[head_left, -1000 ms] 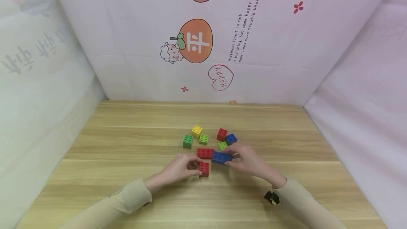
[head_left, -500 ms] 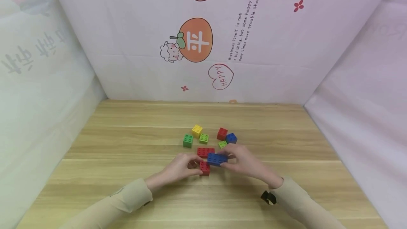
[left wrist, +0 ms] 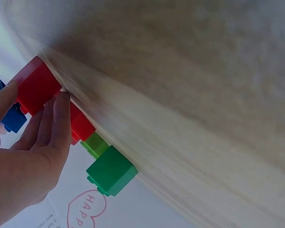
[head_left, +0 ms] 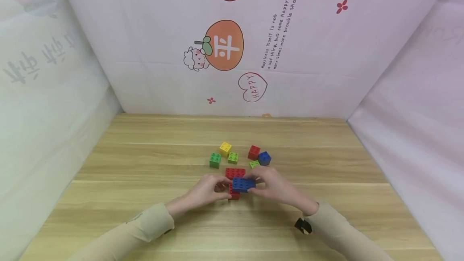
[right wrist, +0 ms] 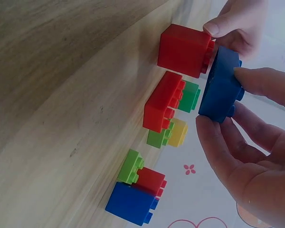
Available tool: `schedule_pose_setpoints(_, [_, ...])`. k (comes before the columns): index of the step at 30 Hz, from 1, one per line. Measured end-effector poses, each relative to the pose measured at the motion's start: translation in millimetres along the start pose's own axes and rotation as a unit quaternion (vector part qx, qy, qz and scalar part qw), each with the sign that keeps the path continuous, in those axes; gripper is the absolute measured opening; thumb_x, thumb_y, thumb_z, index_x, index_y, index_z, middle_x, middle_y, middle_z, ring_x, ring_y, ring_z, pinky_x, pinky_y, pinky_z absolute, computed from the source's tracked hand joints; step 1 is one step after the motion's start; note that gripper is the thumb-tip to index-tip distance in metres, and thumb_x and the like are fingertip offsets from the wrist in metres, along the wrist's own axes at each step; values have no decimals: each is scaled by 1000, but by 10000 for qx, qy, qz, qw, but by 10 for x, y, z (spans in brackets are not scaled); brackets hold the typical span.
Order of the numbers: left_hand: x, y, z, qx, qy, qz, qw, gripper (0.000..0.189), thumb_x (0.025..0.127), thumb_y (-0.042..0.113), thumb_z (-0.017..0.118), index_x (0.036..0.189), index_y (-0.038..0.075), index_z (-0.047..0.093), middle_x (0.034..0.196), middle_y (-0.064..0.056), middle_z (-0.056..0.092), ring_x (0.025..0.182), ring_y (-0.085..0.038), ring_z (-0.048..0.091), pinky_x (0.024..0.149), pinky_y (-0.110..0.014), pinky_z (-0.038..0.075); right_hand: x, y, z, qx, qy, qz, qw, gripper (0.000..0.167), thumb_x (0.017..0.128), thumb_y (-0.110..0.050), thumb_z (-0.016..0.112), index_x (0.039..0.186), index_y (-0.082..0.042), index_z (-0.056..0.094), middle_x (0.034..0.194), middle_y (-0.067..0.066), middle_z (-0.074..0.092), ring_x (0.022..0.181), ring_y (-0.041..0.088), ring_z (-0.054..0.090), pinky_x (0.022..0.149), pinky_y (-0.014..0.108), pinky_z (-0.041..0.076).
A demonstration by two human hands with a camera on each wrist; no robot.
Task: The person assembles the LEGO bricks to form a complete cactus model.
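My left hand (head_left: 206,190) holds a square red brick (head_left: 233,196) on the table, its thumb and fingers at the sides. Just above that brick's studs is a long blue brick (head_left: 243,185), pinched by my right hand (head_left: 277,187). In the right wrist view the blue brick (right wrist: 220,85) looks tilted over the red brick (right wrist: 180,50); I cannot tell whether they touch. It hides part of the red brick's top in the head view. A long red brick (head_left: 235,172) lies right behind them.
Behind on the left sit green (head_left: 215,160), yellow (head_left: 225,148) and lime (head_left: 233,157) bricks. Another red brick (head_left: 254,152), a small blue one (head_left: 264,158) and a second lime one (head_left: 254,164) cluster behind my right hand. White printed sheets (head_left: 163,43) wall the wooden table (head_left: 145,164).
My right hand has carried the long blue brick leftward, from beside the long red brick to over the square red one. My left hand has stayed in place, holding the square red brick.
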State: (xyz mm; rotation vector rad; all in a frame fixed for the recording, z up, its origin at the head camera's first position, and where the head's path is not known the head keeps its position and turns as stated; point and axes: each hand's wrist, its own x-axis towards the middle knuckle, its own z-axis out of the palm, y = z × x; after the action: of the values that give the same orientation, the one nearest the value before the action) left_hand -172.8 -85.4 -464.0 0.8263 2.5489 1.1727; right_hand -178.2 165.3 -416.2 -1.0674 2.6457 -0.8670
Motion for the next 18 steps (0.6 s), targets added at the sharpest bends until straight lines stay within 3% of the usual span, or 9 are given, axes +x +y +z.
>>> schedule_pose_setpoints(18, [4, -3, 5, 64, 68, 106, 9999, 26, 85, 17, 78, 107, 6, 71, 100, -4, 75, 88, -17, 69, 75, -16, 55, 80, 10, 67, -111, -59, -223, 9997, 29, 84, -7, 77, 112, -4, 69, 109, 10, 72, 99, 21, 70, 83, 30, 62])
